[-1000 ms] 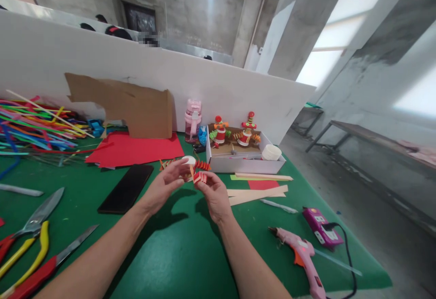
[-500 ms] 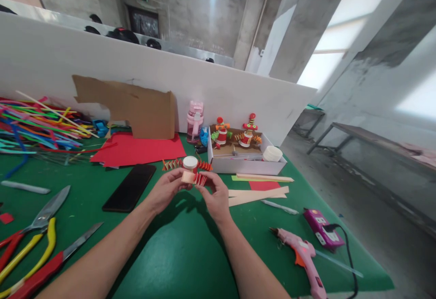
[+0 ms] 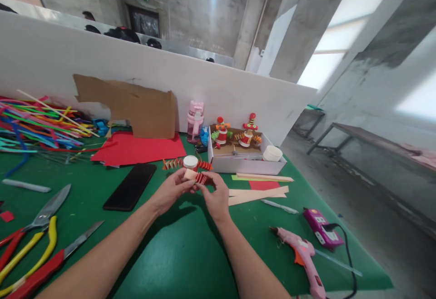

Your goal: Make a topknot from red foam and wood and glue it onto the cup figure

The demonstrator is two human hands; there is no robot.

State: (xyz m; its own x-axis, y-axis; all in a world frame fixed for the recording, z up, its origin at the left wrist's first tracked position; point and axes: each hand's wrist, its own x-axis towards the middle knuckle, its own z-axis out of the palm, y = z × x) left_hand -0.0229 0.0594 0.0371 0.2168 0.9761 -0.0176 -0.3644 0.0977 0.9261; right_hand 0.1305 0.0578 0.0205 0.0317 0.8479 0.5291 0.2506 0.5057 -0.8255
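Note:
My left hand (image 3: 175, 187) pinches a small peach-coloured piece of paper (image 3: 189, 174) between thumb and fingers. Fingers of my right hand (image 3: 214, 195) close on a red-and-white accordion-folded paper strip (image 3: 201, 179). The strip reaches up against the peach paper; whether the two are joined I cannot tell. Just behind my hands stands a small red paper cup with a white top (image 3: 190, 162). Orange folded paper arms (image 3: 173, 164) stick out on both sides of it, and my fingers hide its lower part.
A black phone (image 3: 130, 187) lies left of my hands, beyond shears (image 3: 47, 212) and a red-handled knife (image 3: 57, 260). On the right are paper strips (image 3: 259, 195), a pink glue gun (image 3: 303, 256) and a purple power box (image 3: 323, 228). A white box (image 3: 247, 167) holds two finished-looking paper figures.
My left hand has tilted the peach paper, which now slants more and shows its upper side, with the thumb lower across it. My right hand stays nearly in place with the folded strip.

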